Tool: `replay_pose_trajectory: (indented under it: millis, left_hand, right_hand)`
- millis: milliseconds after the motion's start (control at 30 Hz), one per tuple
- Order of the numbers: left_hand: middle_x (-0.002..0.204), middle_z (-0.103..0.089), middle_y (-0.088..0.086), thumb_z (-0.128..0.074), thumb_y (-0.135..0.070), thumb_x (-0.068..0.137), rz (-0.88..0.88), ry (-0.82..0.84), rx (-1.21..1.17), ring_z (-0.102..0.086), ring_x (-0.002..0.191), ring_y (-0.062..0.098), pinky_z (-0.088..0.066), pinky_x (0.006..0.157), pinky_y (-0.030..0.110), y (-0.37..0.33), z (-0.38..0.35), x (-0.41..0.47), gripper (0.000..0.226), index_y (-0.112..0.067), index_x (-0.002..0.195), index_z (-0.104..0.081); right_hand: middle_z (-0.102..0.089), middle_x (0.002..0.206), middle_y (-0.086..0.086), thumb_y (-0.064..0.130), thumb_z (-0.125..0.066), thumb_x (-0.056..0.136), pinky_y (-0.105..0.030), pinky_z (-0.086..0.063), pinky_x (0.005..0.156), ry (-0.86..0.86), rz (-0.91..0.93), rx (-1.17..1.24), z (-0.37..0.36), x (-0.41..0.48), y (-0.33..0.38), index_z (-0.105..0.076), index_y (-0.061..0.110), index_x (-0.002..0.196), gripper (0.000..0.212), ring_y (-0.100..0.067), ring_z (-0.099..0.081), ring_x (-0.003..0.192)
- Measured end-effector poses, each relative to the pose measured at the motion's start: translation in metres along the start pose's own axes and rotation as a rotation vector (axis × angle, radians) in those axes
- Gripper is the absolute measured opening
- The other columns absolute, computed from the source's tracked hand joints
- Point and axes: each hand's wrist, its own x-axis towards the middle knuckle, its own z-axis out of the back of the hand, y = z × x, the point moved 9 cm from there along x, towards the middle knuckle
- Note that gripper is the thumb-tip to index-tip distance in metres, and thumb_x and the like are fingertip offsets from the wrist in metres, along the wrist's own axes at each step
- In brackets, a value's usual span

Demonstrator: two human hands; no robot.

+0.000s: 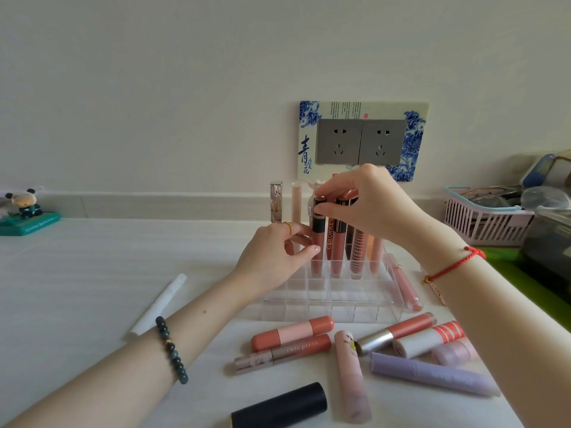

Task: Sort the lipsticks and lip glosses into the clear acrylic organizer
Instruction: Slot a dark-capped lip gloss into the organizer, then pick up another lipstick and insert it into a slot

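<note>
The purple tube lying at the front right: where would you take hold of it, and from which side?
Grip the purple tube around its middle, coming from above with fingers across its width. It lies flat and long, its upper side clear. A pink tube crowds its far side, so avoid approaching from there.

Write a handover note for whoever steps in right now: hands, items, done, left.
Right hand pinches the cap of a black-capped lip gloss, standing in a rear slot of the clear organizer. Left hand steadies its tube.
Done: about four glosses upright in that row, a few taller items behind.
Left: front slots empty; loose on the table: coral tube, purple tube, black tube, several more, one gloss leaning beside the organizer.
</note>
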Motion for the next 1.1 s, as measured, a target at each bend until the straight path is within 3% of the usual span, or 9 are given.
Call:
replay_pose_trajectory:
  millis: [200, 433, 600, 767, 867, 967, 1100]
  left_hand:
    - [0.074, -0.059, -0.031, -0.064, -0.031, 0.08, -0.002, -0.02, 0.03, -0.057, 0.067, 0.01, -0.038, 0.06, 0.006, -0.001, 0.002, -0.001, 0.012, -0.042, 0.08, -0.058]
    - [0.07, -0.06, -0.029, -0.066, -0.029, 0.08, 0.015, -0.024, 0.011, -0.049, 0.06, 0.0, -0.035, 0.056, 0.003, 0.002, 0.002, -0.001, 0.01, -0.037, 0.085, -0.062]
    - [0.072, -0.062, -0.026, -0.068, -0.027, 0.079, 0.007, -0.044, -0.014, -0.05, 0.063, 0.002, -0.036, 0.058, 0.003, 0.0, 0.006, -0.002, 0.013, -0.036, 0.085, -0.062]
    - [0.074, -0.065, -0.02, -0.069, -0.027, 0.078, -0.016, -0.174, -0.044, -0.055, 0.062, 0.007, -0.041, 0.057, 0.007, -0.002, 0.018, -0.005, 0.013, -0.022, 0.09, -0.067]
    - [0.068, -0.062, -0.008, -0.068, -0.021, 0.079, -0.101, -0.281, -0.053, -0.054, 0.06, 0.011, -0.043, 0.055, 0.012, -0.013, 0.029, -0.01, 0.007, -0.017, 0.08, -0.063]
    - [0.06, -0.054, -0.005, -0.067, -0.018, 0.079, -0.196, -0.356, -0.07, -0.051, 0.06, 0.013, -0.041, 0.052, 0.014, -0.03, 0.036, -0.017, 0.015, -0.022, 0.071, -0.055]
    - [0.059, -0.053, -0.01, -0.069, -0.018, 0.077, -0.354, -0.277, -0.077, -0.051, 0.06, 0.01, -0.041, 0.053, 0.013, -0.068, 0.016, -0.028, 0.014, -0.019, 0.072, -0.057]
  right_hand:
    - [-0.065, 0.077, 0.008, 0.019, -0.071, 0.076, 0.003, -0.039, 0.065, -0.01, 0.008, -0.005, 0.002, 0.0, 0.002, -0.071, 0.016, 0.097, 0.021, 0.006, -0.056, 0.066]
    - [-0.071, 0.082, 0.001, 0.019, -0.07, 0.077, -0.018, -0.05, 0.08, -0.036, 0.032, -0.023, 0.008, -0.002, 0.008, -0.072, 0.015, 0.094, 0.018, -0.009, -0.065, 0.075]
    - [-0.068, 0.083, 0.006, 0.02, -0.069, 0.078, -0.011, -0.044, 0.083, -0.089, 0.072, -0.033, 0.027, -0.003, 0.021, -0.07, 0.016, 0.097, 0.02, -0.007, -0.064, 0.077]
    - [-0.066, 0.084, 0.01, 0.021, -0.069, 0.077, -0.002, -0.044, 0.081, -0.168, 0.088, 0.032, 0.063, -0.009, 0.029, -0.069, 0.019, 0.099, 0.021, 0.002, -0.063, 0.075]
    - [-0.066, 0.08, 0.013, 0.02, -0.069, 0.076, -0.001, -0.044, 0.078, -0.213, 0.077, 0.116, 0.086, -0.021, 0.021, -0.067, 0.023, 0.095, 0.02, 0.006, -0.063, 0.076]
    - [-0.065, 0.081, 0.017, 0.022, -0.068, 0.076, 0.0, -0.044, 0.076, -0.199, 0.049, 0.095, 0.097, -0.035, 0.001, -0.066, 0.025, 0.095, 0.019, 0.008, -0.062, 0.079]
    - [-0.065, 0.079, 0.016, 0.021, -0.067, 0.077, 0.0, -0.044, 0.073, -0.121, -0.065, 0.031, 0.091, -0.048, -0.049, -0.068, 0.026, 0.092, 0.016, 0.006, -0.063, 0.073]
